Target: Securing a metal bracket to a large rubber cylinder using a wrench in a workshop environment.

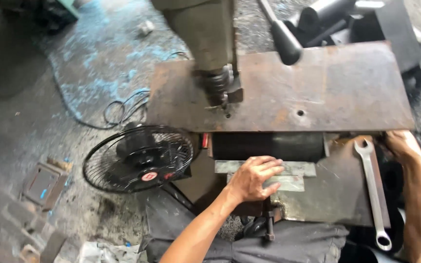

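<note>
while the left hand (pixel 254 179) presses flat, fingers spread, on a grey flat metal bar (pixel 288 183) lying crosswise on the worktop (pixel 337 195), the right hand (pixel 403 145) rests at the edge beside a long silver wrench (pixel 373 192); its grip cannot be told.

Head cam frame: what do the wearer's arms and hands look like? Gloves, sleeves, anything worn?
Both are bare. The left hand has no glove, and its forearm shows no sleeve up to the frame's lower edge. The right hand is also ungloved, with a bare forearm. No watch, ring, strap or wristband shows on either. Only dark grey clothing shows below the arms.
</note>
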